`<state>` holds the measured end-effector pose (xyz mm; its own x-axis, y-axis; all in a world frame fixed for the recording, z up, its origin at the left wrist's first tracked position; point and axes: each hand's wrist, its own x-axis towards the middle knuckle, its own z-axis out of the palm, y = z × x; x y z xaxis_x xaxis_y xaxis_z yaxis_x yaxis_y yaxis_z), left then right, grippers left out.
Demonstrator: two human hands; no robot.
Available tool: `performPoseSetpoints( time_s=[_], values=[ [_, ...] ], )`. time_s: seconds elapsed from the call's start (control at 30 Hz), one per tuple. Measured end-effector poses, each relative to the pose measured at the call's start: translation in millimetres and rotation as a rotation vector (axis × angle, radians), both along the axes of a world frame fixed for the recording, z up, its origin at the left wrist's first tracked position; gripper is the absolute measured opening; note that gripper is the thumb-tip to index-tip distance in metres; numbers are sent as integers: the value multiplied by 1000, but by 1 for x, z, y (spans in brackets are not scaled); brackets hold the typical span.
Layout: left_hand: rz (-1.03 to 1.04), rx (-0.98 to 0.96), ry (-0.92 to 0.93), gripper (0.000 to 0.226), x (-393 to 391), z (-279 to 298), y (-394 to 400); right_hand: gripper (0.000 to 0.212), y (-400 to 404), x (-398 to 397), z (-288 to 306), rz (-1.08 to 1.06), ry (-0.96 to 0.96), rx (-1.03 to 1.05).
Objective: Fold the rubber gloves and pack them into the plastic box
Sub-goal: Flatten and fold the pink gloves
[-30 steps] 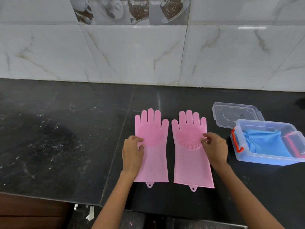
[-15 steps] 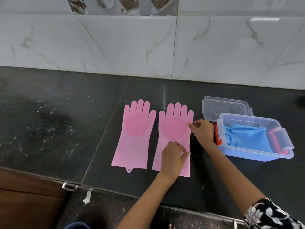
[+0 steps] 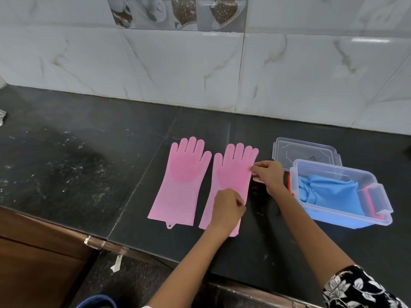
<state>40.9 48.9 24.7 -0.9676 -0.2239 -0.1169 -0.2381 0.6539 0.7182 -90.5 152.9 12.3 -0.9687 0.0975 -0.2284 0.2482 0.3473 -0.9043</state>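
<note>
Nearest you, your left hand (image 3: 226, 208) sits on the cuff half of the right-hand pink glove (image 3: 231, 174), fingers curled and pinching its outer edge. A bit further out, your right hand (image 3: 268, 176) pinches the same edge up by the palm, thumb and forefinger on the rubber, other fingers loosely bent. Both hands on one glove, same side — so I'd say you're at the start of fold no. 1, nothing folded yet.

Next move, as I read it: lift that edge w/ both pinches together and carry it across lengthwise, keeping cuff and palm level so the rubber doesn't twist. It looks grippy and floppy — may drag on the counter (image 3: 89, 174) rather than slide.

The other pink glove (image 3: 183, 181) lies flat just beside, to the left, apart from the first by a thin gap, bristle palm up, hang tab at the cuff. Fold toward it and you may overlap it — watch that.

To the right, near your right wrist, the plastic box (image 3: 342, 215) stands open, red latches at the ends, w/ blue gloves (image 3: 329, 192) already inside and filling most of the floor. Room for the pink pair looks tight; fold small. Behind the box its clear lid (image 3: 305, 150) lies on the counter, touching or nearly so. Far back: the tiled wall (image 3: 200, 74).
</note>
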Motion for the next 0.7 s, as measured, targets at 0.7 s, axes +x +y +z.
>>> performPoseSetpoints(
  time_s=[0.7],
  values=[
    [289, 113, -92, 6, 30, -18, -205, 24, -186, 37, 11, 290, 216, 280]
  ],
)
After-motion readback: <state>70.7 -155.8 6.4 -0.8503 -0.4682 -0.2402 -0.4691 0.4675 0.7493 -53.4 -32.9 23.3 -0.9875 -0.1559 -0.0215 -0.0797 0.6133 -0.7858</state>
